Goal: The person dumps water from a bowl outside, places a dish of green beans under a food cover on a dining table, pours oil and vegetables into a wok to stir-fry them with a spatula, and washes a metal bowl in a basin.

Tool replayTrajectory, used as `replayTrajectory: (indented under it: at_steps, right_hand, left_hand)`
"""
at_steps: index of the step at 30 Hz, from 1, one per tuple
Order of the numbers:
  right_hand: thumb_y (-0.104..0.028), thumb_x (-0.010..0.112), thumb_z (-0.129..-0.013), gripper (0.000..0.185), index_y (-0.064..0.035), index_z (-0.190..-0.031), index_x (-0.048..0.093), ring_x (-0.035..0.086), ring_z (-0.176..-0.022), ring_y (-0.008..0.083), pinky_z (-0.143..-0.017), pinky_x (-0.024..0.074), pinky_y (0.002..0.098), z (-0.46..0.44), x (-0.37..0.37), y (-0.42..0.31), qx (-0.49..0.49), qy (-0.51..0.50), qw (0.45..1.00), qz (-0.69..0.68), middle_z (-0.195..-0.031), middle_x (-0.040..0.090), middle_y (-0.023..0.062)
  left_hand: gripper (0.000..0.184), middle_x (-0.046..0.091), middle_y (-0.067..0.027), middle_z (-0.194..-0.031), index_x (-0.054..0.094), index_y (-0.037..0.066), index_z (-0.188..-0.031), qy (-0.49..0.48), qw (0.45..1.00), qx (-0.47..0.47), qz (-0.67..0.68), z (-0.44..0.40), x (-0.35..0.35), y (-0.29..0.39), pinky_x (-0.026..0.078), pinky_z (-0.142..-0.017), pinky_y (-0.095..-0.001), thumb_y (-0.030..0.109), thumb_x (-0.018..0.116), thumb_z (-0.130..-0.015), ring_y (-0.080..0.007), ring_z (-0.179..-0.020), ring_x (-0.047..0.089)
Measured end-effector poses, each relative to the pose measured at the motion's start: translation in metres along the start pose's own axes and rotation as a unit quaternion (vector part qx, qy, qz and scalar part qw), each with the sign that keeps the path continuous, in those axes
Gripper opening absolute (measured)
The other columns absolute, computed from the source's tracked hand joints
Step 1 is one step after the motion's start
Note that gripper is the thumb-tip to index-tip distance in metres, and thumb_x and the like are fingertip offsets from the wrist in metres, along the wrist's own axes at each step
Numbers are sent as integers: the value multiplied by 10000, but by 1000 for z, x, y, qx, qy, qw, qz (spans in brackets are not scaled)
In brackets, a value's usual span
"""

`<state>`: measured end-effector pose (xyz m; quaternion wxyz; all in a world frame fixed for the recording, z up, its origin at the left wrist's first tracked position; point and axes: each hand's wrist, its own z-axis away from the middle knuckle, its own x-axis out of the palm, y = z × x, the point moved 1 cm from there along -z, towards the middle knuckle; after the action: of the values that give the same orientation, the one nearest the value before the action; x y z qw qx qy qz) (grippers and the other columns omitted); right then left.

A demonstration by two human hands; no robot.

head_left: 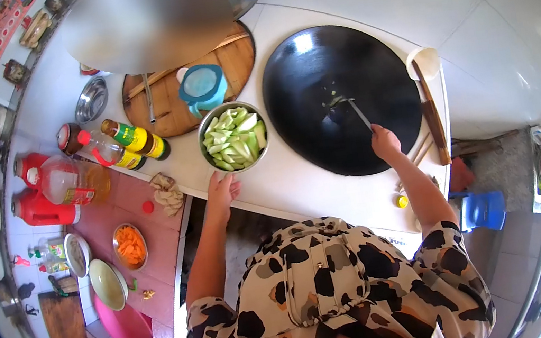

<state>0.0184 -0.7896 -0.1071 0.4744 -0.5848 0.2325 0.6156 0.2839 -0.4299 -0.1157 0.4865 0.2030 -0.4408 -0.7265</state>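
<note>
The right hand (386, 140) has its fingers closed round a spatula (359, 114), its blade in the black wok (306, 128). Left of that, the left hand (221, 192) holds its fingers loosely parted at the near rim of a steel bowl (259, 159) of green slices (230, 140), contact unclear; beyond are a blue jug (203, 91) and bottles (137, 140).

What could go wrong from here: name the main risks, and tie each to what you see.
The metal bowl is well filled with sliced green vegetables, and the left hand is at its near side; a careless nudge might spill some.

A few small bits lie in the dark wok by the spatula in the right hand; if the wok is hot, which I cannot tell, they might scorch.
</note>
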Motion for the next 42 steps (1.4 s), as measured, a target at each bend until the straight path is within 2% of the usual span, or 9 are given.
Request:
replayTrajectory:
  at_steps: [8,12,19,24,29,30,31,35,42]
  right_hand:
    - [-168,463,-856,330,-83,-1162,553,583,-951,365,-814,464,417,74,4,21,-42,68,987,-139,-1011,617,194]
    - [-129,464,-854,341,-46,-1177,535,599,-932,356,-786,477,400,132,11,31,-7,59,985,-161,-997,619,211]
    - [-94,472,-844,353,-37,-1190,517,599,-922,365,-797,477,401,193,35,38,60,86,979,-177,-1006,618,210]
    - [-84,476,-840,351,-51,-1188,507,588,-923,362,-808,470,403,208,54,46,7,127,973,-191,-1011,606,209]
    - [-94,478,-837,365,-85,-1202,493,586,-902,372,-788,475,415,211,59,42,24,127,973,-192,-996,608,205]
    - [-94,477,-837,363,-88,-1200,496,587,-900,371,-786,476,416,212,60,42,29,127,973,-190,-994,609,204]
    - [-98,477,-838,365,-98,-1202,496,591,-891,366,-781,478,420,212,58,40,26,127,974,-187,-989,611,199]
    - [-105,487,-832,381,-115,-1213,490,601,-857,360,-759,486,421,212,61,47,28,126,976,-173,-978,616,192]
    - [-94,492,-825,361,-102,-1186,480,599,-824,372,-727,490,436,215,59,47,18,142,972,-186,-947,612,196]
  left_hand:
    - [382,583,-210,-1017,457,-39,-1093,-132,978,-156,38,-51,-14,21,495,-782,-454,221,411,-816,-348,-899,599]
    - [417,557,-236,-1070,411,-106,-1137,-167,963,-204,49,-76,-13,16,496,-807,-459,102,393,-776,-340,-918,594]
    - [477,508,-248,-1141,360,-110,-1191,-222,948,-188,127,-52,28,50,513,-837,-419,-10,392,-726,-336,-1007,558]
    - [482,458,-251,-1187,341,-72,-1182,-243,948,-160,133,-70,107,67,519,-814,-493,-62,362,-701,-383,-1003,548]
    - [497,420,-264,-1227,293,-20,-1270,-98,969,113,-197,-95,194,84,495,-825,-435,20,454,-801,-394,-1031,524]
    - [527,407,-270,-1237,265,-11,-1298,-75,937,215,-263,-130,203,59,476,-844,-418,50,476,-819,-394,-1044,513]
    - [566,377,-273,-1260,232,7,-1328,11,824,412,-388,-159,212,38,427,-889,-414,36,473,-817,-415,-1068,482]
    - [617,356,-263,-1283,230,10,-1341,-32,795,403,-452,-128,253,60,392,-912,-449,-3,492,-782,-445,-1083,452]
    - [633,361,-272,-1271,254,-11,-1332,-30,634,662,-399,-130,306,107,350,-965,-429,-50,508,-754,-426,-1147,396]
